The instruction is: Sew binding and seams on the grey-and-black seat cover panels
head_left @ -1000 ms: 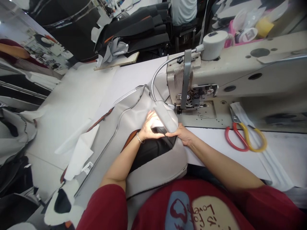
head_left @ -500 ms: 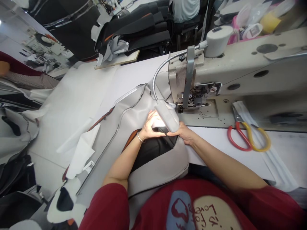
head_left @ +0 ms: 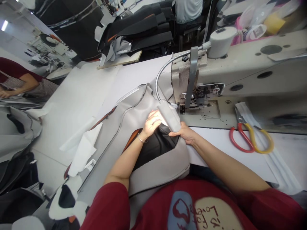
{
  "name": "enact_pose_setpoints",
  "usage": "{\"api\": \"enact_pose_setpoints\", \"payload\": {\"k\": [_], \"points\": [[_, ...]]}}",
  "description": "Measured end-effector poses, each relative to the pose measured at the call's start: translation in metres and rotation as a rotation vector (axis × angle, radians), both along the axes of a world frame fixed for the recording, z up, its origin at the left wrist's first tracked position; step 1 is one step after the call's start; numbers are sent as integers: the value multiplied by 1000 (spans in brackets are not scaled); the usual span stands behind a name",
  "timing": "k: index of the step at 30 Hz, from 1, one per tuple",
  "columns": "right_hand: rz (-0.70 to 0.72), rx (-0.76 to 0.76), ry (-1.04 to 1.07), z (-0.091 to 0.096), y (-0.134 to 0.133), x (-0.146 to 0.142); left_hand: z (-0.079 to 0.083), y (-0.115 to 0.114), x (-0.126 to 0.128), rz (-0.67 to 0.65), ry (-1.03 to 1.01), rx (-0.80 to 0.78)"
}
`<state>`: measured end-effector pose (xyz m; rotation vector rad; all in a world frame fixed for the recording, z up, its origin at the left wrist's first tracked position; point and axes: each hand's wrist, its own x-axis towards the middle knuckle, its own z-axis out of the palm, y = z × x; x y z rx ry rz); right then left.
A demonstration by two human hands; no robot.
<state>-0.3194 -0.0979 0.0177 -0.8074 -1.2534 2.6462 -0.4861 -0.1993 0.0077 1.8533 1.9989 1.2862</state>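
A large grey leather-like cover with black inner material lies across the table and against my body. My left hand is at the top edge of the black part, its fingers bent and pressed together on the material; lamp glare and the lamp head hide the fingertips. My right hand grips the cover's edge at the right, thumb on top and the other fingers out of sight. The lamp head hangs just above both hands. Right behind it stands the sewing machine, its needle area beside the cover.
Scissors with red and yellow handles lie on the right, by a white strip. A flexible lamp neck arches over the table. White scraps rest at left. Another person stands far left; dark panels are stacked behind.
My left thumb has lifted from the edge near my right hand and drawn in toward the left fingers. The right hand keeps its hold. The view has shifted slightly.
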Motion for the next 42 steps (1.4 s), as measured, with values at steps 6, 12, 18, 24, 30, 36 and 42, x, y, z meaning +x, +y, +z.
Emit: {"api": "enact_pose_setpoints", "payload": {"k": [6,12,18,24,30,36,42], "points": [[5,15,4,2,0,1,-1,-1,2,17,-9,33],[26,12,17,-2,0,0,15,-5,8,-75,81,-65],[36,22,35,-3,0,1,17,-6,11,-79,68,-83],[25,47,-7,2,1,1,11,-7,4,-99,17,-99],[61,44,45,6,0,2,0,-6,0,-78,32,-83],[85,223,102,18,-4,5,1,-12,-5,57,218,60],[398,977,276,61,-31,24,63,-44,-56,495,220,456]]}}
